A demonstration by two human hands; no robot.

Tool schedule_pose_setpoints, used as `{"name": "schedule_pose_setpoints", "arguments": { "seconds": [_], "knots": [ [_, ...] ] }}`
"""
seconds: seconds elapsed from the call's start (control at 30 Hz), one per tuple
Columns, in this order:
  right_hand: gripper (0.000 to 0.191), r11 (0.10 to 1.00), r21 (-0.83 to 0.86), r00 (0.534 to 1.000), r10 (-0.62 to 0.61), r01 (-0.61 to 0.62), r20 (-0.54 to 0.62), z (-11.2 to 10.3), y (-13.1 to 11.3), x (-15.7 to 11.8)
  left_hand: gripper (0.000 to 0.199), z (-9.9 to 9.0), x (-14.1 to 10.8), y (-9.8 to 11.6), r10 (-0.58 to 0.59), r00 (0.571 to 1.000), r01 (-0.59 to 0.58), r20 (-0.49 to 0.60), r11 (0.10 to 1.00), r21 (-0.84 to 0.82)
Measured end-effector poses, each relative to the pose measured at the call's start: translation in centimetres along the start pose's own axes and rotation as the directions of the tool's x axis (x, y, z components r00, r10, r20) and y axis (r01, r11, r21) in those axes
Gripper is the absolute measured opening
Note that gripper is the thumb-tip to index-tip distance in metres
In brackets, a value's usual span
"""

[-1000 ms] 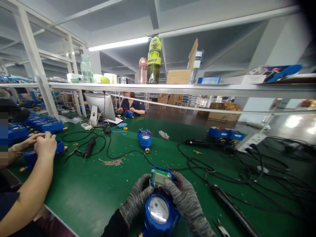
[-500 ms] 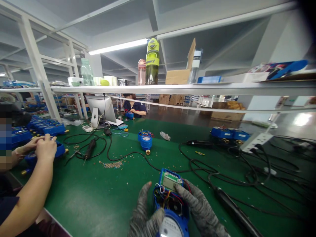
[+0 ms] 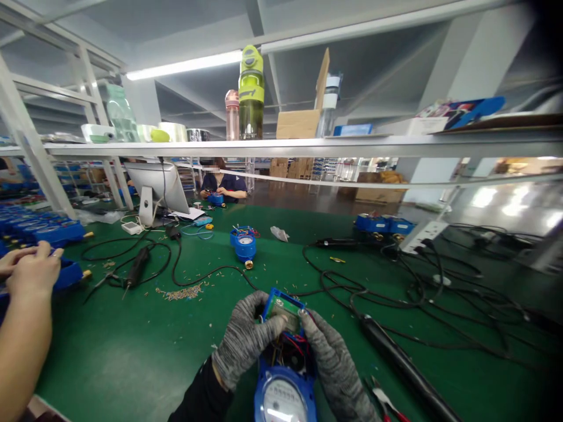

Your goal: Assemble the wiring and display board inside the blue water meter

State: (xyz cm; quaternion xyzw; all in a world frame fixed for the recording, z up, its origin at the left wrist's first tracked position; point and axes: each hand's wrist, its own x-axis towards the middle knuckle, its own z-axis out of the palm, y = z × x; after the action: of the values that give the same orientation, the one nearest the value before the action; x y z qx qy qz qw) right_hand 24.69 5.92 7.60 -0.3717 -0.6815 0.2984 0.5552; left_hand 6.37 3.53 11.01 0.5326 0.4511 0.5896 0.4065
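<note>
Low in the middle of the view I hold a blue water meter (image 3: 285, 394) with a round white dial, its housing open and red and yellow wires showing. My left hand (image 3: 244, 340), in a grey knit glove, grips its left side with the fingers pressed on the green circuit board (image 3: 282, 308) at the top. My right hand (image 3: 329, 363), also gloved, holds the right side and touches the board's right edge. The board sits tilted over the open housing.
Green mat table (image 3: 132, 340). Another blue meter (image 3: 244, 245) stands farther back. A black tool (image 3: 398, 369) and tangled black cables (image 3: 417, 293) lie right. Red-handled cutters (image 3: 387, 404) near my right wrist. A co-worker's hands (image 3: 26, 275) work at left; monitor (image 3: 153, 184) behind.
The view shifted left and the meter moved back up in the frame. My left hand went from open beside the meter to gripping it, fingers now on the circuit board.
</note>
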Motion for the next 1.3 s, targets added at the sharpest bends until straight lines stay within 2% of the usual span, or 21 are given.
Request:
{"name": "schedule_pose_setpoints", "arguments": {
  "seconds": [0.1, 0.23, 0.3, 0.47, 0.5, 0.57, 0.63, 0.7, 0.77, 0.8, 0.9, 1.03, 1.2, 1.3],
  "knots": [
    [0.034, 1.000, -0.010, 1.000, 0.001, -0.001, 0.016, -0.2, -1.6, -0.1, 0.031, 0.0, 0.2, 0.1, -0.120, 0.987, 0.144, 0.105, 0.953, -0.267],
    [0.033, 0.997, -0.075, 0.999, 0.004, -0.008, -0.043, -0.7, -2.1, -0.4, 0.036, -0.3, 0.1, -0.2, -0.189, 0.973, 0.221, 0.129, 0.920, -0.322],
    [0.033, 0.991, -0.129, 0.997, 0.021, -0.030, -0.068, -0.8, -1.4, -0.3, 0.039, -0.5, 0.0, -0.6, -0.190, 0.977, 0.211, 0.094, 0.926, -0.315],
    [0.027, 0.976, -0.217, 0.993, 0.006, -0.032, -0.119, -1.1, 1.0, 0.3, 0.039, -1.4, -0.2, -1.7, -0.178, 0.981, 0.146, -0.075, 0.937, -0.317],
    [0.022, 0.972, -0.233, 0.988, -0.017, -0.019, -0.152, -1.3, 1.1, 0.3, 0.040, -1.5, -0.3, -1.8, -0.179, 0.980, 0.143, -0.085, 0.937, -0.318],
    [0.014, 0.951, -0.298, 0.966, -0.147, 0.079, -0.214, -1.8, 0.7, 0.3, 0.042, -1.4, -0.4, -1.8, -0.188, 0.978, 0.150, -0.089, 0.934, -0.323],
    [0.022, 0.879, -0.386, 0.922, -0.359, 0.280, -0.148, -2.3, -0.4, 0.3, 0.043, -1.2, -0.6, -1.5, -0.194, 0.979, 0.160, -0.068, 0.925, -0.345],
    [0.031, 0.748, -0.434, 0.842, -0.537, 0.503, 0.051, -2.4, -1.7, 0.6, 0.043, -0.9, -0.7, -1.1, -0.189, 0.981, 0.161, -0.036, 0.907, -0.389],
    [0.034, 0.652, -0.449, 0.782, -0.583, 0.611, 0.218, -2.1, -2.3, 0.9, 0.042, -0.6, -0.8, -0.8, -0.180, 0.984, 0.163, 0.000, 0.888, -0.431],
    [0.033, 0.631, -0.462, 0.775, -0.577, 0.623, 0.257, -1.9, -2.3, 1.0, 0.041, -0.5, -0.8, -0.7, -0.172, 0.985, 0.160, 0.013, 0.884, -0.440],
    [0.024, 0.659, -0.481, 0.812, -0.524, 0.578, 0.258, -1.1, -1.3, 1.1, 0.040, -0.5, -0.7, -0.5, -0.127, 0.985, 0.165, 0.115, 0.892, -0.421],
    [0.018, 0.707, -0.451, 0.832, -0.523, 0.545, 0.185, -0.5, -0.2, 0.3, 0.036, -0.6, -0.7, -0.4, -0.122, 0.957, 0.218, 0.264, 0.902, -0.372],
    [0.014, 0.829, -0.426, 0.930, -0.350, 0.363, 0.110, -0.3, -1.2, -0.6, 0.027, -0.3, -0.9, -0.8, -0.125, 0.975, 0.183, 0.183, 0.919, -0.349],
    [0.014, 0.850, -0.409, 0.943, -0.312, 0.331, 0.115, -0.2, -1.7, -1.0, 0.025, -0.2, -0.9, -1.4, -0.107, 0.990, 0.131, 0.089, 0.931, -0.340]
  ]
}}
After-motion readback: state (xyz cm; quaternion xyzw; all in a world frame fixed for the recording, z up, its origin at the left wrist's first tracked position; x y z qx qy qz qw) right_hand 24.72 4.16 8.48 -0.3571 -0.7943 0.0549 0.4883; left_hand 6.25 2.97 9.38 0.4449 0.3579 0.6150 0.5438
